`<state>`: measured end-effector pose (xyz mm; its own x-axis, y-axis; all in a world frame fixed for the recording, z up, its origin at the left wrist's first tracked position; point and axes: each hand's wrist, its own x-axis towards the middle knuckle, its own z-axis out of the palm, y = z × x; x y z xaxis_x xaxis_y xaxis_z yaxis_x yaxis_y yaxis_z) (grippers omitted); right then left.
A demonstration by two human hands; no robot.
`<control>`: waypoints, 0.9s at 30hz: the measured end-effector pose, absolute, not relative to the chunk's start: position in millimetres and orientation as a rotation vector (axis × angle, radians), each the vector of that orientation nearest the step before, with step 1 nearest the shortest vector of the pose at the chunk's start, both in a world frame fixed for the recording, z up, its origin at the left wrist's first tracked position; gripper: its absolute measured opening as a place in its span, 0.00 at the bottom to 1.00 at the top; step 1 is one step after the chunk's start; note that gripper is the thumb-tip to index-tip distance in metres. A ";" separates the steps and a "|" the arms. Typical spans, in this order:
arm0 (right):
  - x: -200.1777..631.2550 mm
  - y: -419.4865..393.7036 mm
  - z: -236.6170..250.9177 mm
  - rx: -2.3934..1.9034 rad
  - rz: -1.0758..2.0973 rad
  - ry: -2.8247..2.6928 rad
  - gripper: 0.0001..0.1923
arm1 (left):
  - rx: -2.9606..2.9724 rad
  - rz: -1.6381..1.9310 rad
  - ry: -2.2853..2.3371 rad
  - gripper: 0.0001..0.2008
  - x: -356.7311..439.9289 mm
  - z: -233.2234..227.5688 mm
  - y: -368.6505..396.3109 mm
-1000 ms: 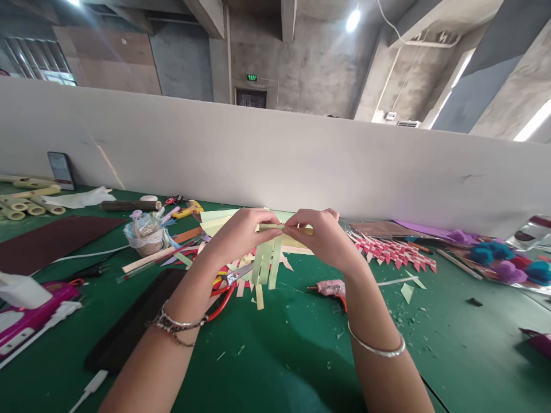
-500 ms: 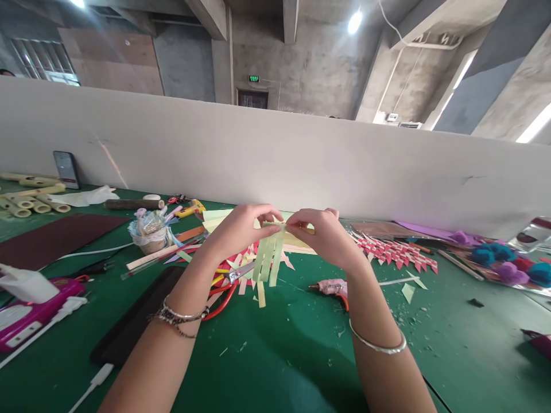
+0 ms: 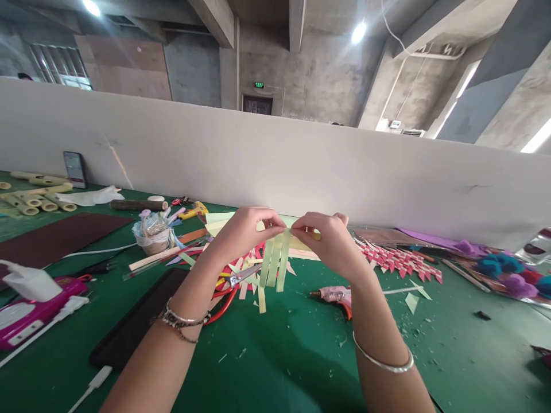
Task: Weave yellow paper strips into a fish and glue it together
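My left hand (image 3: 243, 232) and my right hand (image 3: 329, 241) meet above the green table (image 3: 293, 350), both pinching a bundle of light green paper strips (image 3: 274, 261) at its top. The strips hang down loose between the hands. Red-handled scissors (image 3: 228, 287) and several cut paper pieces lie on the table just below the left hand. A pink glue gun (image 3: 336, 295) rests under my right wrist.
A black flat case (image 3: 129, 327) lies at the near left, a pink device (image 3: 26, 310) at the far left. A cup of craft bits (image 3: 150, 235), a yellow glue gun (image 3: 189, 211), red-white woven strips (image 3: 396, 258) and pompoms (image 3: 508, 275) lie along the white partition (image 3: 301, 166).
Both hands have stayed together on the strips, with small finger shifts at the top. The view has tilted slightly, so everything sits a little lower and to the right.
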<state>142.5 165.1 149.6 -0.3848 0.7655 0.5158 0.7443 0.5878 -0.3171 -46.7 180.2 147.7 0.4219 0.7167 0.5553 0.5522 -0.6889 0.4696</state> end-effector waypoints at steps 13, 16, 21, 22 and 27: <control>145.8 163.1 150.8 -1.197 0.050 -2.144 0.09 | 2.548 1.133 1.141 0.10 -44.0 147.0 181.7; 146.2 163.0 151.1 -1.194 0.032 -2.143 0.09 | 2.631 1.178 1.137 0.09 -42.7 147.6 181.5; 146.2 162.5 152.0 -1.193 -0.009 -2.160 0.09 | 2.712 1.182 1.117 0.10 -41.9 147.0 183.8; 146.1 162.4 151.9 -1.195 -0.014 -2.162 0.10 | 2.716 1.176 1.114 0.10 -42.0 146.6 184.3; 146.7 163.7 149.7 -1.195 -0.025 -2.164 0.10 | 2.683 1.176 1.131 0.08 -42.6 145.1 184.9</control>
